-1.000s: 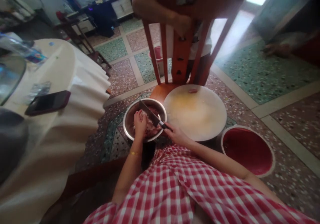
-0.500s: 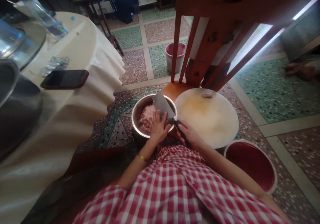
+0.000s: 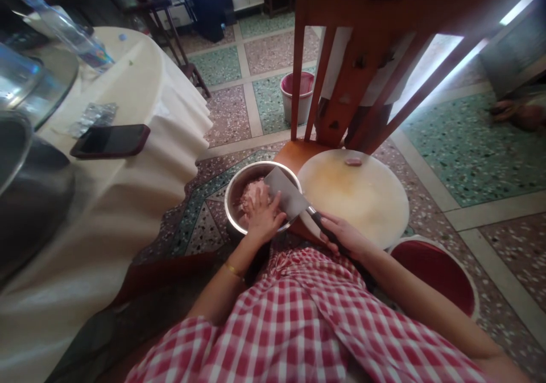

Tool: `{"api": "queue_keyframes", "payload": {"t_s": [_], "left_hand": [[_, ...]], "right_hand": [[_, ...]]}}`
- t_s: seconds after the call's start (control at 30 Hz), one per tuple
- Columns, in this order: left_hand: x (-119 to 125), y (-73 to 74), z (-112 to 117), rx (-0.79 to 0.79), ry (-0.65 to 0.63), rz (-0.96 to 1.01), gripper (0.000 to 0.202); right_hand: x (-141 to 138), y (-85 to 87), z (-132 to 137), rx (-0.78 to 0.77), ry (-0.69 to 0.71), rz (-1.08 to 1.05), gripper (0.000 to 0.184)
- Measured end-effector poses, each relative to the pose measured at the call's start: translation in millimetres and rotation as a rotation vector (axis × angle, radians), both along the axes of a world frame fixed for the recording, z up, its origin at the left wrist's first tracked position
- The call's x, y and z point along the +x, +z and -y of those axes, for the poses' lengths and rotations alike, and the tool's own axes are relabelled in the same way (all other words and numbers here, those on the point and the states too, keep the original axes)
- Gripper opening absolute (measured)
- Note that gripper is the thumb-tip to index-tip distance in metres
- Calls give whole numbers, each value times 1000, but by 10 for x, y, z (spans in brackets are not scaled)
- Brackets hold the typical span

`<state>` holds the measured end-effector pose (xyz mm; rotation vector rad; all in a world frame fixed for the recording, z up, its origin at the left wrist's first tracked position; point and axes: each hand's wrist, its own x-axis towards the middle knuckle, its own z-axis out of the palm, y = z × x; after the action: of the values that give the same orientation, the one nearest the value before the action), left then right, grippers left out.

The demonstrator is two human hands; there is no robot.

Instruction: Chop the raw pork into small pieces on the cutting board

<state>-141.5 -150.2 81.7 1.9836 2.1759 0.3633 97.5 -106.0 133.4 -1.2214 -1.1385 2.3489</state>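
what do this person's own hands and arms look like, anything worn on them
The left hand and right hand are ungloved, with bare forearms. A gold-coloured bracelet sits on the left wrist; none shows on the right. Red-and-white checked clothing meets the left arm.

Dim overall, the view is brightest at upper right, where light glares white off the floor (image 3: 452,132) behind the chair (image 3: 341,87), while the pot (image 3: 263,164) glints at its rim, shadow pools beside the bench (image 3: 143,70), and edges stretch and blur.
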Motion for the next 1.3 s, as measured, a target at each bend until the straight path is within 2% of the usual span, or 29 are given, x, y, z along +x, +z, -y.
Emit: {"api": "queue_keyframes", "payload": {"t_s": [0.1, 0.17, 0.3, 0.47, 0.57, 0.63, 0.8, 0.87, 0.97, 1.13, 1.23, 1.3], "left_hand": [[179, -1, 11, -32, -153, -17, 63], [182, -25, -18, -32, -172, -31, 63], [-73, -66, -140, 4, -72, -69, 63], [-489, -98, -236, 7, 129, -89, 54], [-505, -78, -201, 32, 201, -89, 54], [-378, -42, -145, 53, 129, -87, 57], [47, 35, -34, -3, -193, -63, 67], [94, 43, -56, -21, -230, -54, 67], [-18, 43, -167, -15, -151, -57, 64], [-413, -30, -340, 0, 37, -47, 57], [-531, -81, -307, 0, 192, -35, 52], [-482, -81, -224, 40, 234, -28, 52]], "right_hand": [[-7, 13, 11, -9, 19, -5, 56], [22, 27, 20, -19, 32, -9, 56], [182, 20, 44, -39, 73, -19, 58], [382, -27, 54, -85, 70, -23, 58], [396, -27, 30, -81, 35, -16, 57], [360, -15, 10, -69, 27, -3, 57], [238, -9, -1, -81, 61, 15, 59], [225, -19, 8, -47, 81, 11, 57], [263, -26, 24, 10, 123, 23, 56], [382, -28, 50, 6, 144, 10, 60], [391, -32, 58, -13, 79, 8, 60], [345, -32, 54, 0, 35, 13, 59]]}}
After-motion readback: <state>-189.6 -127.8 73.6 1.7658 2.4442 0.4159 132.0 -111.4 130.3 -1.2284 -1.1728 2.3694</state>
